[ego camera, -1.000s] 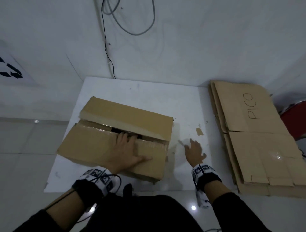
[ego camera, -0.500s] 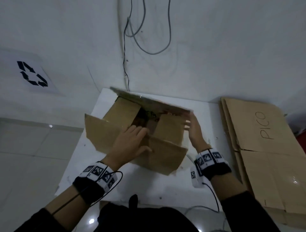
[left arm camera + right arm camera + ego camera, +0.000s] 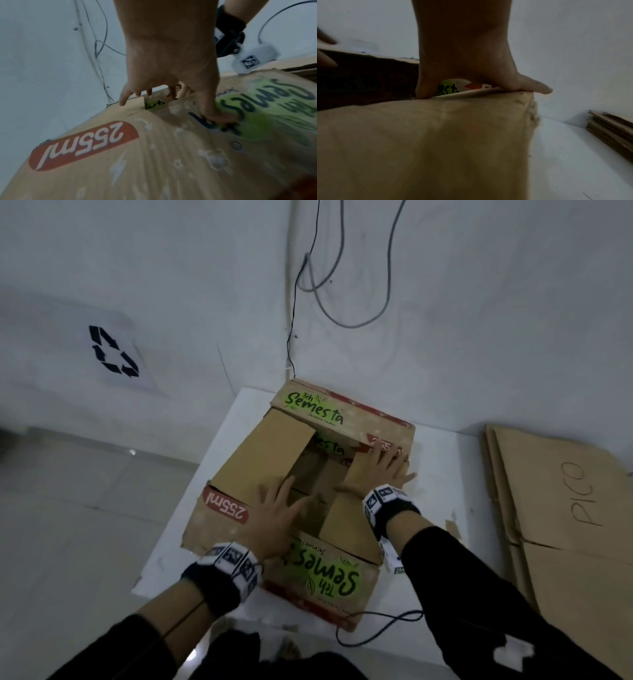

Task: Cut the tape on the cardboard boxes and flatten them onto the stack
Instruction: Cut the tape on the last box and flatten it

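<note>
Now both hands (image 3: 274, 518) press opened box (image 3: 239, 463).

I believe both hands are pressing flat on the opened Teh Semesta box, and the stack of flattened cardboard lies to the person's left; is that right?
Not quite: the stack of flattened cardboard lies to the person's right, as the head view shows. The left hand and right hand do press flat on the Teh Semesta box.

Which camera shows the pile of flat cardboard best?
The head view: the pile of flat cardboard lies whole, with "PICO" written on top. The right wrist view catches only its layered edge. The left wrist view barely shows it.
</note>
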Motion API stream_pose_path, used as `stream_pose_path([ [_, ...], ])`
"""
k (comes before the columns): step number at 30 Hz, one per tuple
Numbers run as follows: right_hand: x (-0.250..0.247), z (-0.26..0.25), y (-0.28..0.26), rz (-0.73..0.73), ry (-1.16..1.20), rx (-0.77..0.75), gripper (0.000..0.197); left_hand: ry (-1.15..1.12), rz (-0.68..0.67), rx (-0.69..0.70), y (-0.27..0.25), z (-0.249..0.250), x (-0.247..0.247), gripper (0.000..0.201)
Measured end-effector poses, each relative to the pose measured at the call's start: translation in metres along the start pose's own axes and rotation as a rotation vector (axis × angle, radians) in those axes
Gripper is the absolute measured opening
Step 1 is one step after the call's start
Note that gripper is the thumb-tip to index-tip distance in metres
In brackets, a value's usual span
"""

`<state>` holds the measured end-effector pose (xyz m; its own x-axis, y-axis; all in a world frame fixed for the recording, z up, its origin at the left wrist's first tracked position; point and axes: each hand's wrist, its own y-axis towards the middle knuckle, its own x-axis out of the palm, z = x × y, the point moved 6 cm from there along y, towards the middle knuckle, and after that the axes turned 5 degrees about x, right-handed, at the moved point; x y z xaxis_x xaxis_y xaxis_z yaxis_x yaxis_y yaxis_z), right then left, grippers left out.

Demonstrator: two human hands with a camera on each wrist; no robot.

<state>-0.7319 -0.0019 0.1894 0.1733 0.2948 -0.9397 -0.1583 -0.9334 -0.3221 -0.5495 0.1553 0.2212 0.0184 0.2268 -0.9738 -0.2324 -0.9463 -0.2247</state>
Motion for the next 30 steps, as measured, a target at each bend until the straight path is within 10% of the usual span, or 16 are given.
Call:
stream_pose_path([
  [6,-0.037,0.02,-0.009,-0.074,0.511,-0.116,0.113,0.148,-0.237,-0.078,0.017,-0.04,-0.002,0.128],
  [10,-0.088,0.072,-0.039,-0.039,0.983,-0.171,0.049,-0.004,0.119,-0.041,0.01,-0.047,-0.04,0.082],
  [16,-0.067,0.153,-0.076,0.171,0.246,0.064,0.079,0.2,0.607,-0.294,-0.013,-0.124,-0.073,0.04],
  [20,-0.017,0.099,-0.133,0.182,0.164,-0.384,0.048,0.035,0.172,-0.445,-0.015,-0.177,-0.025,0.075],
  [26,0.045,0.069,-0.17,-0.015,-0.101,-0.349,0.106,-0.808,-0.195,-0.381,-0.005,-0.199,0.051,0.09],
  [30,0.024,0.051,-0.183,-0.011,-0.15,-0.314,0.089,-0.817,-0.019,-0.281,-0.004,-0.201,0.052,0.073],
])
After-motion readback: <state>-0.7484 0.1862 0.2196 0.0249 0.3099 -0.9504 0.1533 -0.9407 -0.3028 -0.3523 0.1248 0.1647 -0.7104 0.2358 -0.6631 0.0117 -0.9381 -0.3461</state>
